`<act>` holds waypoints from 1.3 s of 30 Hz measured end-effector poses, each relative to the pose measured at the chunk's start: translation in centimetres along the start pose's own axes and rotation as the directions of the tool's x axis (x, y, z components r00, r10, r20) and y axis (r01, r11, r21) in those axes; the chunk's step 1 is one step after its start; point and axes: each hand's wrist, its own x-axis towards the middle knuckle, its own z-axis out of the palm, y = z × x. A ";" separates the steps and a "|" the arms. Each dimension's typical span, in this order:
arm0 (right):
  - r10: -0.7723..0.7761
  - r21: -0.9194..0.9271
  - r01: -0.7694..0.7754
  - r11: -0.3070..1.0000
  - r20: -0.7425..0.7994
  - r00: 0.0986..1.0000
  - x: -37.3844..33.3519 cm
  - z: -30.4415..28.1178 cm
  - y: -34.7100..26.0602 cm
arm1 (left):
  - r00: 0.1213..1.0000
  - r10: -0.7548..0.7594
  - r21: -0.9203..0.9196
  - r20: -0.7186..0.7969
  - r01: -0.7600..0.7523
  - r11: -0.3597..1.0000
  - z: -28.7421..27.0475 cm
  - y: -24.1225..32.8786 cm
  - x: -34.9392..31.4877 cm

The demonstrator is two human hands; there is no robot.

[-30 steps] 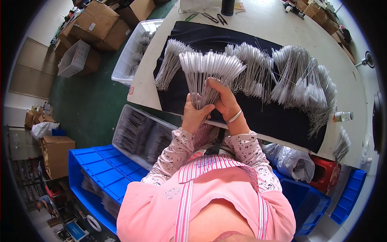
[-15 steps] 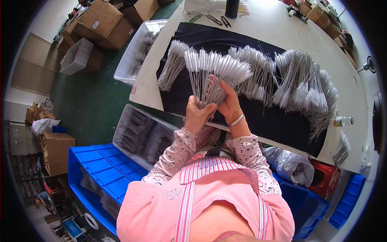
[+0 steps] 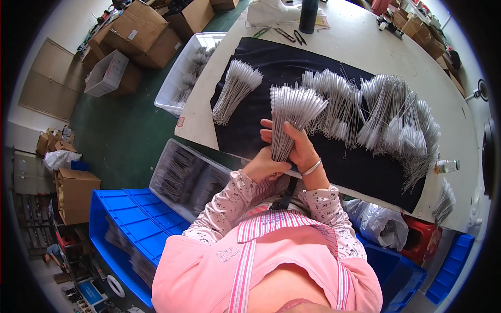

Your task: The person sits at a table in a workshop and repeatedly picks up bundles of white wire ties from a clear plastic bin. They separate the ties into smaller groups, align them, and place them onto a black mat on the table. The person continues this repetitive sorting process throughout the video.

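A bundle of thin wire brushes (image 3: 296, 107) with white bristle heads stands upright between my hands, close to the table's near edge. My left hand (image 3: 265, 166) is closed round the lower wire ends. Higher up, my right hand (image 3: 300, 146) wraps the wire stems, its thumb across the front and its fingertips showing past the left side. On the black cloth (image 3: 250, 135) to the left lies another brush bundle (image 3: 235, 91). Right of my hands, more brushes (image 3: 334, 104) lie in a row of heaps (image 3: 391, 112), some crossing each other.
Pliers-like hand tools (image 3: 284, 35) and a dark cylinder (image 3: 309, 15) are at the table's far side. A small clear bottle (image 3: 446, 166) lies at the right. Bins of brushes (image 3: 169, 99) stand left, with blue crates (image 3: 141, 206) beside me and a red stool (image 3: 420, 237) under the table.
The bundle in my hands has been drawn from a wide fan into a tighter bunch and has moved right and nearer to me. The view has shifted slightly.
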 end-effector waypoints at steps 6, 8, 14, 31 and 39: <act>0.152 0.203 -0.137 0.969 -0.057 0.987 0.9 -2.6 1.2 | 0.970 0.207 0.419 0.128 -0.242 0.875 -3.3 1.0 1.0; 0.107 0.103 -0.099 0.990 -0.082 0.991 0.7 -2.6 0.6 | 0.892 0.264 0.619 -0.368 0.023 0.785 -5.1 5.0 0.7; 0.084 0.067 -0.081 0.994 -0.046 0.995 0.5 -2.2 0.4 | 0.477 0.756 0.767 -0.448 0.639 0.051 -10.9 8.1 4.8; 0.114 0.020 -0.112 0.993 -0.163 0.980 0.5 -2.5 1.3 | 0.751 0.167 0.621 -0.639 0.375 0.688 -22.9 11.5 7.8; 0.069 -0.030 -0.078 0.997 -0.229 0.971 1.8 -1.0 1.2 | 0.892 0.187 0.134 -0.412 -0.143 0.980 -21.6 11.3 0.4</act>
